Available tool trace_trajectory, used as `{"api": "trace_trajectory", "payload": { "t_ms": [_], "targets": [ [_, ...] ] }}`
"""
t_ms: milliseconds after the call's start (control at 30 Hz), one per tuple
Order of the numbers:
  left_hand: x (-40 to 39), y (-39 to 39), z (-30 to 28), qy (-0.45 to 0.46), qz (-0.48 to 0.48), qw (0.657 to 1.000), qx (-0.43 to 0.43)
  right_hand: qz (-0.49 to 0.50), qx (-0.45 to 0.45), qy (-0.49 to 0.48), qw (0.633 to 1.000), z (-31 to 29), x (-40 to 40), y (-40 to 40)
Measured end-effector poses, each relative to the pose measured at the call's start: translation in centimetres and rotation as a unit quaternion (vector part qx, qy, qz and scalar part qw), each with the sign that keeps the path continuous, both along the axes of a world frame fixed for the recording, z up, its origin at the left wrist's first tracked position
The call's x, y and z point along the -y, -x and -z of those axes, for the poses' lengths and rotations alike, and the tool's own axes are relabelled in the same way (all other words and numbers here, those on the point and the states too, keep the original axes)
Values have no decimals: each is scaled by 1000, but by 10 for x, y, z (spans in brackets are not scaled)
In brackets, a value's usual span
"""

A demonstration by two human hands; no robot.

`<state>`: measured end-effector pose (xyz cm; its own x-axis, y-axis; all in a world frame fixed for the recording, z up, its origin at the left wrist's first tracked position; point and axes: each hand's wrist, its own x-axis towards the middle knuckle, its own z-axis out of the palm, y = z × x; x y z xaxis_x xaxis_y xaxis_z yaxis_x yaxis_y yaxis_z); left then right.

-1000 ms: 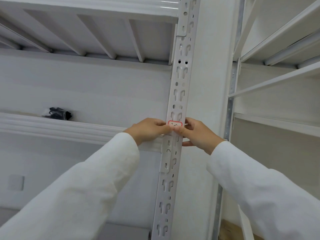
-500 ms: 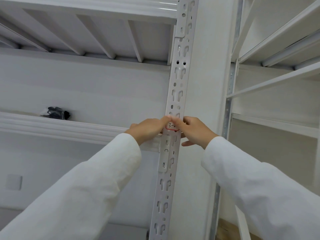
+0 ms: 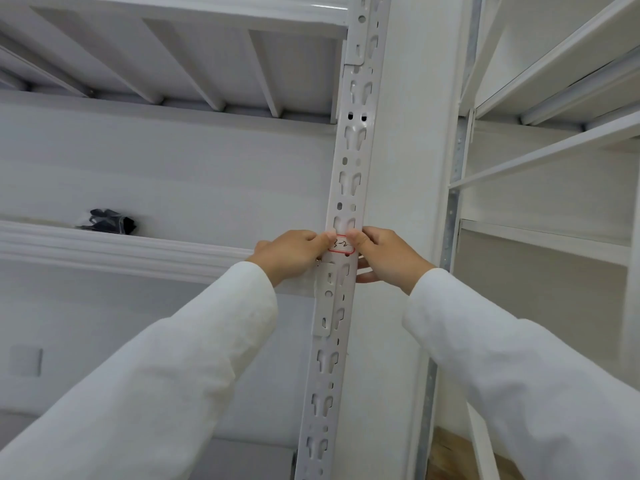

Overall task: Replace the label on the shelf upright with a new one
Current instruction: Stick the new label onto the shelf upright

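Observation:
A small white label (image 3: 341, 244) with a red border and handwritten figures lies flat on the white slotted shelf upright (image 3: 349, 157), about mid-height. My left hand (image 3: 289, 254) comes from the left, its thumb pressing on the label's left edge. My right hand (image 3: 384, 254) comes from the right, its thumb pressing on the label's upper right corner. Both thumbs cover the label's ends, so only its middle shows. The other fingers curl beside the upright. Both arms wear white sleeves.
A white shelf (image 3: 121, 249) runs left of the upright, with a black bundle (image 3: 110, 222) lying on it. Another shelf (image 3: 180, 64) spans overhead. A second white shelving unit (image 3: 554, 147) stands to the right, behind a white column (image 3: 415, 168).
Both thumbs have slid a little over the label, and more of the handwritten figures shows between them. The label now sits flat on the upright. The view has shifted slightly.

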<state>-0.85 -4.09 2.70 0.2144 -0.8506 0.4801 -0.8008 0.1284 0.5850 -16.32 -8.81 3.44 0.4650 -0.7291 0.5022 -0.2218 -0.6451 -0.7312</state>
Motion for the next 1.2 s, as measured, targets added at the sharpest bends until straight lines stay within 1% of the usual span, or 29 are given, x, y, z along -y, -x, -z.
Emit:
{"api": "trace_trajectory", "payload": {
  "t_ms": [100, 300, 433, 533, 633, 733, 767, 933, 1067, 1200],
  "targets": [
    [-1, -3, -1, -10, 30, 999, -21, -18, 5, -14, 1000, 1, 0, 2],
    [-6, -3, 0, -14, 38, 999, -4, 1, -12, 39, 999, 6, 4, 1],
    [-3, -8, 3, -15, 70, 997, -4, -25, -13, 34, 999, 9, 4, 4],
    [-4, -8, 4, -18, 74, 997, -6, -31, -15, 33, 999, 9, 2, 5],
    [-8, -8, 3, -24, 73, 997, 10, 25, -18, 43, 999, 12, 0, -2],
    [-11, -8, 2, -38, 62, 997, 32, 109, 12, 41, 993, 15, -4, -15],
    [-12, -7, 2, -40, 64, 997, 32, 120, 15, 38, 992, 14, -4, -18],
    [-10, -9, 2, -50, 74, 996, 12, 85, -8, 29, 996, 9, -1, -10],
    [-12, -7, 2, -49, 80, 996, 6, 29, -36, 30, 998, 8, -1, 0],
    [-15, -4, 1, -50, 79, 996, 7, -30, -49, -17, 998, 6, -2, 8]
  ]
}}
